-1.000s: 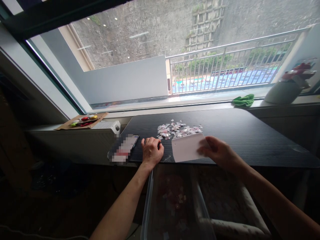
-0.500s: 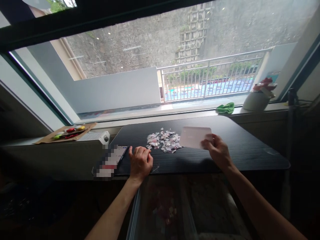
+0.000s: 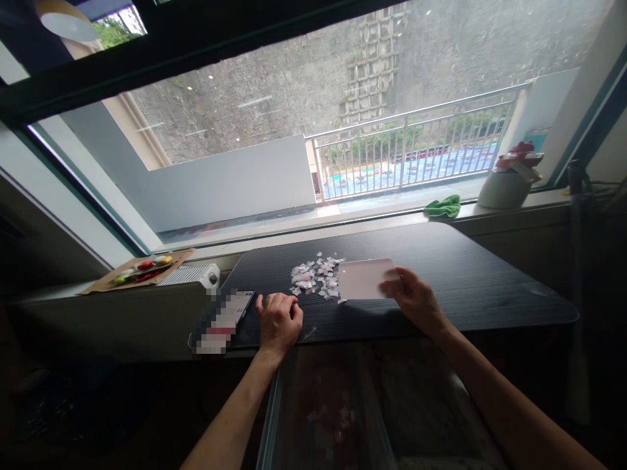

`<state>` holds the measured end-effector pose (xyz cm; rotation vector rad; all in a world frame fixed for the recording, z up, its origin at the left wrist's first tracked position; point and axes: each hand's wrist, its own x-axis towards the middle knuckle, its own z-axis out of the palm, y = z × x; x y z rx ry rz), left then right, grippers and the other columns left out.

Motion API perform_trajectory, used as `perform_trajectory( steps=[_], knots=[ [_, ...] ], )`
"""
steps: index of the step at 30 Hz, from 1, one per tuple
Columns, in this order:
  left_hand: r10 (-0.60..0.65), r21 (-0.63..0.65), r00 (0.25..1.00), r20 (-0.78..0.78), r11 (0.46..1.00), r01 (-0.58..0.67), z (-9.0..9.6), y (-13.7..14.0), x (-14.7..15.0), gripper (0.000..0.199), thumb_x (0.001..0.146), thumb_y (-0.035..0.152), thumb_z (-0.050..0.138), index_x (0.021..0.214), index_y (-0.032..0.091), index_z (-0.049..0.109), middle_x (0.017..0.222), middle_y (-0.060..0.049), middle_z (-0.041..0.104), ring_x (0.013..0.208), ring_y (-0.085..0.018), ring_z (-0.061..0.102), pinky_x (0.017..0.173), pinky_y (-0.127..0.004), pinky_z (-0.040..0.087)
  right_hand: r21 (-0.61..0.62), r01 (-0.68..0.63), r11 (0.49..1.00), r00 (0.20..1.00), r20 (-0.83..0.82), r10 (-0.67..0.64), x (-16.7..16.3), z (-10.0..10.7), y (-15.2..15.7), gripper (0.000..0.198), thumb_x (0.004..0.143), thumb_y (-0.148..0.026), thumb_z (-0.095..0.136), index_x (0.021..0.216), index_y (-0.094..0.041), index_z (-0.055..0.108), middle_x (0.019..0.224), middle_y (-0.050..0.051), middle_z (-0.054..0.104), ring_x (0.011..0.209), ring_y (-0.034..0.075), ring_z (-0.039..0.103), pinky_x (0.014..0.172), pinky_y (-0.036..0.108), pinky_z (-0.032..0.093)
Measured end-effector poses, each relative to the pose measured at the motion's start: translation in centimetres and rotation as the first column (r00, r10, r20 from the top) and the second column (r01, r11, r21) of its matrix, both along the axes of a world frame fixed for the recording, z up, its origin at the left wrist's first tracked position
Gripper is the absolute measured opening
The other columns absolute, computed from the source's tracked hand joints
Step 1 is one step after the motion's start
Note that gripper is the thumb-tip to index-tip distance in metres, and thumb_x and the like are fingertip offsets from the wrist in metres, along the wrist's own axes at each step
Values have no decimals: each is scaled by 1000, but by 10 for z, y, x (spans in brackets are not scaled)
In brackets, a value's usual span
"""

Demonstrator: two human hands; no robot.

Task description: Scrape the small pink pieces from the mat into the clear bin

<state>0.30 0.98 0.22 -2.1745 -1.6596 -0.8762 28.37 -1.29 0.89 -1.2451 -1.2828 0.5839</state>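
Observation:
My right hand (image 3: 414, 297) grips the right edge of a pale, shallow rectangular tray (image 3: 365, 279) with rounded corners. The tray is tilted up over the dark tabletop (image 3: 470, 281), its left edge against a pile of small paper scraps (image 3: 311, 274) and covering part of it. Close to the table's front edge, my left hand (image 3: 280, 320) rests loosely curled, little finger apart, with nothing visible in it. A phone (image 3: 228, 320) with a partly blurred screen lies just left of that hand.
Below the table's front edge stands a clear plastic bin (image 3: 313, 391) with scraps inside. On the windowsill are a green cloth (image 3: 443, 207) and a pale container with a red top (image 3: 507, 186). Cardboard with colourful items (image 3: 140, 267) lies by a white radiator (image 3: 193, 277) at left.
The right hand has moved left and slightly down with the tray, bringing it over the right side of the scraps. The left hand stays about where it was. The view has tilted slightly.

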Motion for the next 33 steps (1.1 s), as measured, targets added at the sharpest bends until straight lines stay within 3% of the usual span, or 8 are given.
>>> perform_trajectory(
  steps=[6,13,19,28,33],
  knots=[
    [-3,-13,1000,8,1000,3,0,-1,0,16,80,19,49,80,21,64,85,-5,68,93,-25,59,108,-54,24,-21,187,982,981,63,-185,1,5,-2,28,71,-34,60,95,-19,61,82,5,68,71,20,62,67,34,51],
    [-1,-11,1000,30,1000,2,1,0,1,15,80,20,49,78,22,64,83,-5,68,92,-25,58,106,-54,25,-10,24,1000,997,78,-23,-13,4,18,29,76,-36,58,99,-19,59,83,5,69,73,20,64,70,35,51],
    [-5,-19,1000,28,1000,5,1,-1,2,15,80,19,49,79,22,64,85,-5,68,93,-25,58,107,-54,24,-60,218,974,963,176,-205,1,13,2,28,73,-33,58,98,-20,61,83,5,68,75,22,63,70,36,50],
    [3,-21,1000,24,1000,-2,0,-1,1,14,80,20,49,78,22,64,84,-5,68,93,-25,58,107,-54,25,-51,56,997,995,84,-52,-3,11,9,29,74,-35,58,98,-19,60,82,5,68,72,21,63,66,34,51],
    [3,-17,1000,15,1000,-2,0,0,2,15,80,20,49,79,22,64,84,-5,69,93,-25,58,107,-54,25,-87,224,971,963,170,-207,6,19,0,28,71,-31,56,96,-20,62,80,4,68,72,21,62,66,34,49]
  ],
)
